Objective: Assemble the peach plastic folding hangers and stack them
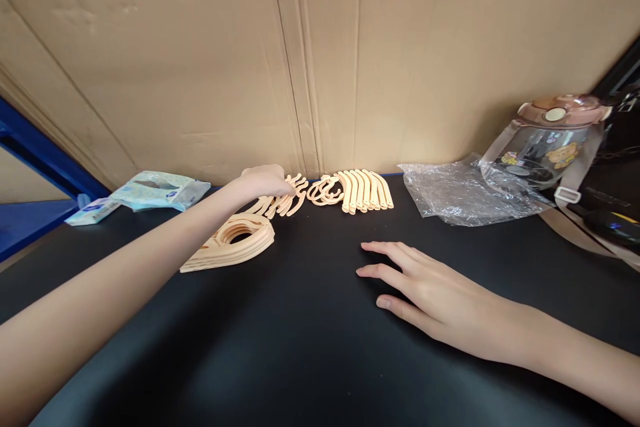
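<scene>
My left hand (265, 181) reaches to the back of the black table, its fingers bent down and pressed together among slim beige curved pieces (300, 197). What lies between its fingertips is hidden. Under and beside that forearm is a stack of flat beige pieces with a large oval hole (250, 250). Just right of the slim pieces lie beige hook-shaped rings (325, 191), then a neat row of beige curved arms (367, 191). My right hand (425, 287) rests over the front right of the table, palm down, fingers spread, holding nothing.
Crumpled clear plastic bags (450, 193) lie at the back right, beside a strapped clear bottle with a brown lid (555, 140). A light-blue tissue pack (157, 190) sits at the back left near a blue metal frame (40, 160). Cardboard (200, 67) walls the back.
</scene>
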Motion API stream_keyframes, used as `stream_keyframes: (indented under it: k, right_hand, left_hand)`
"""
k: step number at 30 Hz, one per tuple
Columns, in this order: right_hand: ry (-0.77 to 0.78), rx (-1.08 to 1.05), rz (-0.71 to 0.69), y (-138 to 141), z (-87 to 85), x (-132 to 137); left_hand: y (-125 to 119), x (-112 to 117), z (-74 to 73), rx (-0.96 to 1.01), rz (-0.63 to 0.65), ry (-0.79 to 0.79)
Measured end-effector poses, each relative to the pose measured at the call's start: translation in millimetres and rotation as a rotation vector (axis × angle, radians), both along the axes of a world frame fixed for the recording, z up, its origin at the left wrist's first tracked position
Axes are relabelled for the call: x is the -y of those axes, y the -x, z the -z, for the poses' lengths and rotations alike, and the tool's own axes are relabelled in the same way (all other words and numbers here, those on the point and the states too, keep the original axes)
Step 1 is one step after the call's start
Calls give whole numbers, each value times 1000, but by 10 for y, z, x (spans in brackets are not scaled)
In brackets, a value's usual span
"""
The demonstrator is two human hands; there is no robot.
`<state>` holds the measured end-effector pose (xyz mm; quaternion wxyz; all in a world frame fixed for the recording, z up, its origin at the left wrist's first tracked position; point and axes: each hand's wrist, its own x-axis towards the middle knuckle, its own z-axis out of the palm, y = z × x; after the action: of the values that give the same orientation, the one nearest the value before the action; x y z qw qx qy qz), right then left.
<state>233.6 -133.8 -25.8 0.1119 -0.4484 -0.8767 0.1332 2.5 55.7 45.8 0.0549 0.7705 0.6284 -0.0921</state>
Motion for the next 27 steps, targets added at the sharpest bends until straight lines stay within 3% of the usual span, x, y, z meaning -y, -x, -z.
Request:
stream_keyframes:
  k: [10,13,16,19,22,27]
  right_hand:
    - [-11,39,-8,-8,28,22]
    - [-24,34,-10,-9,31,20]
    - [-32,35,-13,-11,30,17]
    - [-40,36,-16,-16,42,16]
    - [-57,25,-23,-20,68,10]
    - [-119,-40,21,-2,75,-22]
  left_hand:
    - [124,4,-79,150,-62,-116]
    - [121,179,-159,211,-42,-159]
    - [81,529,-157,262,-2,-200]
    - [50,954,-2,293,100,-308]
    - [75,1294,247,286,198,-289]
    - [187,1554,555,318,362,-180]
